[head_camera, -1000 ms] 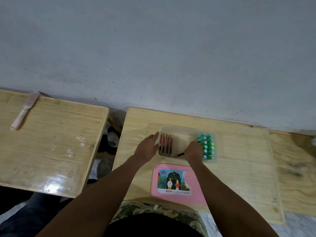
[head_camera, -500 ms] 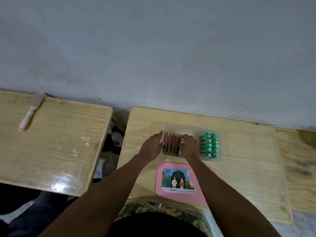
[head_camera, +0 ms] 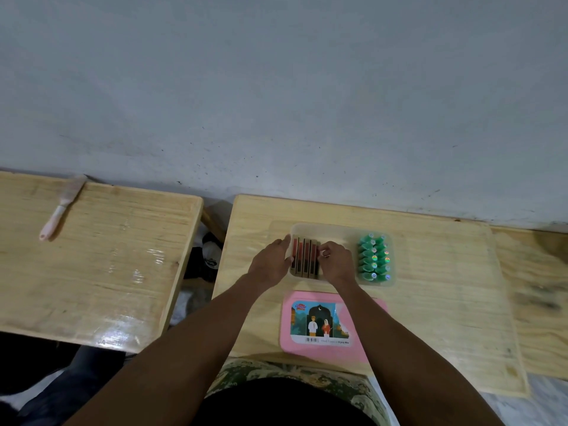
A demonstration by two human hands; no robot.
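A clear plastic box [head_camera: 338,233] sits on the wooden table [head_camera: 430,272] in front of me. At its left end lies a row of slim red-and-black sticks [head_camera: 304,256], side by side. Several green-capped pieces [head_camera: 373,256] fill its right end. My left hand [head_camera: 272,262] rests against the box's left wall, thumb on the rim. My right hand [head_camera: 335,262] is inside the box with curled fingers pinching the rightmost stick of the row.
A pink lid [head_camera: 325,327] with a picture label lies on the table just in front of the box. A second wooden table [head_camera: 92,265] stands to the left with a pink-handled brush [head_camera: 61,207] on it. A grey wall rises behind both tables.
My right hand has moved from the middle of the box to the left, bringing a stick to the row. The left hand has stayed on the box's left side.
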